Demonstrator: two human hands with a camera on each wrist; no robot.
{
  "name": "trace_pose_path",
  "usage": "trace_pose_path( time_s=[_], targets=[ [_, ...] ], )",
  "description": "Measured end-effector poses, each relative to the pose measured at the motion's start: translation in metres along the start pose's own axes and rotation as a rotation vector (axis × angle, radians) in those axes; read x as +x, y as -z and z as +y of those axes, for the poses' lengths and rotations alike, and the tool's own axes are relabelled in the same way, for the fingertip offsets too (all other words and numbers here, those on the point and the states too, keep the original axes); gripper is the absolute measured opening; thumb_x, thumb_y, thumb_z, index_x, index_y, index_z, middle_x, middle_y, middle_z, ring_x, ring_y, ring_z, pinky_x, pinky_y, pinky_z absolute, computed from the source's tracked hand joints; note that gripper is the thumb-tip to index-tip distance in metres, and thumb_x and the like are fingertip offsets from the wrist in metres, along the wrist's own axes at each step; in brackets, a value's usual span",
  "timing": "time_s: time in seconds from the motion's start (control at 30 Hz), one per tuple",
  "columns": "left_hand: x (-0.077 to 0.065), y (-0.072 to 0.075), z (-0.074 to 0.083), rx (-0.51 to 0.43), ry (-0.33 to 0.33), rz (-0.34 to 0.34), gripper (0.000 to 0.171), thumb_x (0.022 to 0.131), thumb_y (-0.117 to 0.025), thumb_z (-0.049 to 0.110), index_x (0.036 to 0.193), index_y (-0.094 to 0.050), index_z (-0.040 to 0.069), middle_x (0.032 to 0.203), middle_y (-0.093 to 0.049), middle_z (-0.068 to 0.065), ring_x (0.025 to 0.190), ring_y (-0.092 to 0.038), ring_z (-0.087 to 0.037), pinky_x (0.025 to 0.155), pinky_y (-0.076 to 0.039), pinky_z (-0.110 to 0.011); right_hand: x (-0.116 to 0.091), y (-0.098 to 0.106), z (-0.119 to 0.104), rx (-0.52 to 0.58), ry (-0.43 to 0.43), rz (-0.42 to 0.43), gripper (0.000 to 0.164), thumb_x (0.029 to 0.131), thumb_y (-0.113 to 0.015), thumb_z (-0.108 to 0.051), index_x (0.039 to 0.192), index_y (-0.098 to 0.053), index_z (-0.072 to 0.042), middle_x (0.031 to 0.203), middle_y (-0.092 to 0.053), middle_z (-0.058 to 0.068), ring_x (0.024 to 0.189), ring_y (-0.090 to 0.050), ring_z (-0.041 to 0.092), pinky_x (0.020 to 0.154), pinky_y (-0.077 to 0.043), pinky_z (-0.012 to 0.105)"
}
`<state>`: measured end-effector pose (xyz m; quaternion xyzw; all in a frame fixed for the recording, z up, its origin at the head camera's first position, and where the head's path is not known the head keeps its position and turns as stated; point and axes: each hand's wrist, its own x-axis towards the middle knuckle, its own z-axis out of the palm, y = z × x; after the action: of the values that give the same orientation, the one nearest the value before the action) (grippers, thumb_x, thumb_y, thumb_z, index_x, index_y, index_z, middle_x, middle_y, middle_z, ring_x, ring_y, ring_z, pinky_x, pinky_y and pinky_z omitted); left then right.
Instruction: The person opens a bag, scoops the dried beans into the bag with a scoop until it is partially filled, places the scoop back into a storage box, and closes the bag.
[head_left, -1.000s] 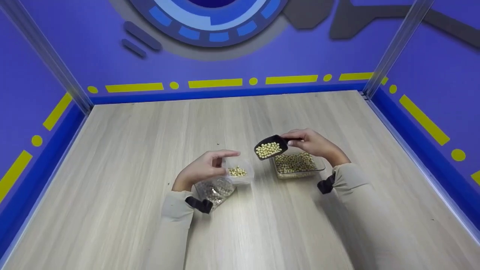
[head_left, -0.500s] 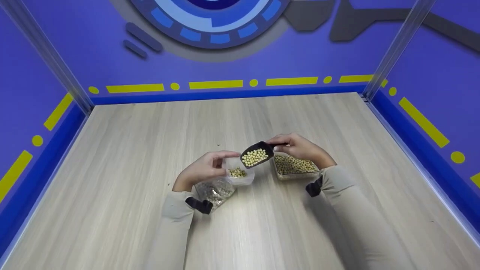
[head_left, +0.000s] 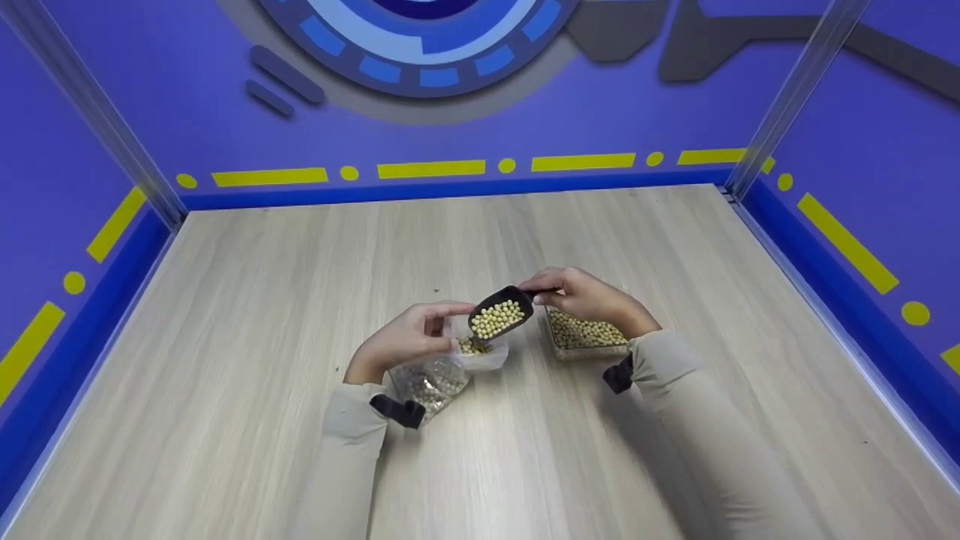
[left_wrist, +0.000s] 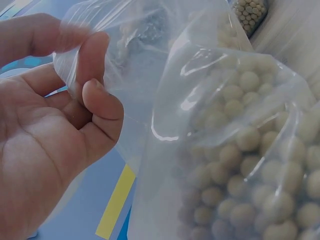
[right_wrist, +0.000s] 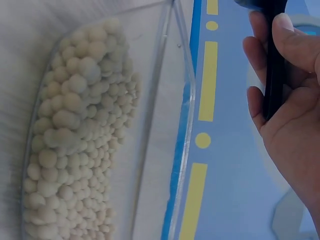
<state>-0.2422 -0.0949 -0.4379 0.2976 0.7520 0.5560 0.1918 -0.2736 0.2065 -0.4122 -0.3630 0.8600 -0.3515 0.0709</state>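
Note:
My left hand (head_left: pixel 409 330) pinches the edge of a clear plastic bag (head_left: pixel 488 363), its mouth spread apart with some soybeans showing inside. More soybeans press against the bag's film in the left wrist view, where the left fingers (left_wrist: pixel 103 102) curl over the thin plastic. My right hand (head_left: pixel 589 298) grips the handle of a black scoop (head_left: pixel 480 306) loaded with pale soybeans. The scoop's front lip overlaps the bag's mouth in the head view. In the right wrist view, the scoop's handle (right_wrist: pixel 275 65) lies across my palm; its bowl is mostly out of frame.
A clear rectangular container (head_left: pixel 592 352) of soybeans stands on the wooden table (head_left: pixel 262 300) below my right wrist. Blue panels (head_left: pixel 450 139) with yellow marks enclose the table's back and sides. A few tiny specks lie on the tabletop.
My right hand has carried the loaded scoop leftward and slightly down, from over the container to the bag's mouth. My left hand has stayed in place on the bag.

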Motion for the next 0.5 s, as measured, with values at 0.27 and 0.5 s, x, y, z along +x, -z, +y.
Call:
trace_pose_path(
  time_s=[0.27, 0.5],
  targets=[
    [-0.001, 0.0, 0.0, 0.013, 0.001, -0.002, 0.057, 0.079, -0.06, -0.005, 0.135, -0.052, -0.001, 0.083, -0.049, 0.001, 0.066, -0.039, -0.008, 0.059, -0.037, -0.018, 0.003, 0.0, -0.008, -0.093, 0.039, -0.012, 0.029, 0.091, -0.058, 0.001, 0.119, -0.067, 0.002, 0.114, -0.068, 0.018, 0.108, -0.062, 0.033, 0.096, -0.047, 0.045],
    [0.0, 0.001, -0.001, -0.001, -0.014, -0.012, 0.056, 0.08, -0.058, -0.006, 0.136, -0.052, -0.001, 0.107, -0.059, -0.016, 0.066, -0.042, -0.008, 0.06, -0.039, -0.018, 0.004, 0.003, -0.019, -0.171, 0.032, -0.021, 0.031, 0.091, -0.057, 0.002, 0.12, -0.067, -0.001, 0.113, -0.068, 0.016, 0.108, -0.061, 0.031, 0.097, -0.047, 0.044]
  ],
)
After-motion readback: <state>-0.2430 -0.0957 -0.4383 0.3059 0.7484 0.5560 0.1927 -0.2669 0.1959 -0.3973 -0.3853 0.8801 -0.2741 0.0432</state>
